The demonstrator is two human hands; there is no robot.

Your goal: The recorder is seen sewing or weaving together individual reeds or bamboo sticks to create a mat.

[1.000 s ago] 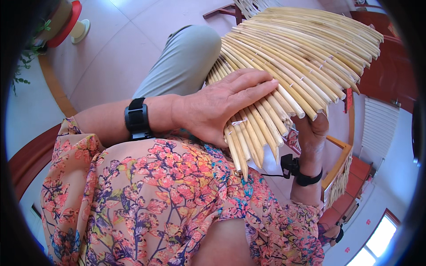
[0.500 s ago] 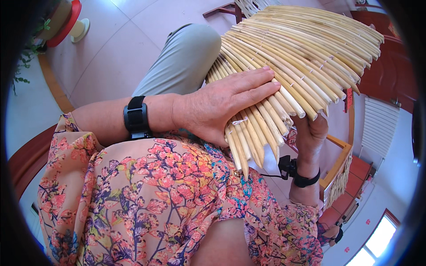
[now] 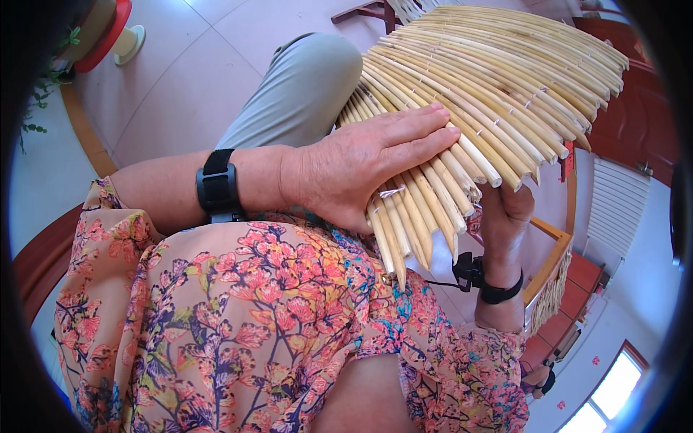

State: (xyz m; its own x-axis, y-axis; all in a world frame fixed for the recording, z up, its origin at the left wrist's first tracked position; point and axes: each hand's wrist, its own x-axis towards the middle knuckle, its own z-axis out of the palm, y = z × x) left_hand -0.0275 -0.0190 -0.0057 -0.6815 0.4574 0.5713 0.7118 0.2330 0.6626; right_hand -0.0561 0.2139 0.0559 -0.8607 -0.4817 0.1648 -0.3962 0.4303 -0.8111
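In the head view, holding a stalk mat (image 3: 520, 86) across the centre and upper right of the frame, lying below the fingers (image 3: 426, 148) of the left hand (image 3: 350, 166) and above the right hand (image 3: 508, 216). Showing straw-yellow rods set side by side, fanning out, bound by rows of white stitches, ending unevenly, some in points. Resting the left fingers nearly straight on top near the frame's centre, leaving only slim gaps between, hiding the thumb. Touching the lower edge from beneath with the right hand, being unable to tell the spread of its hidden fingers.
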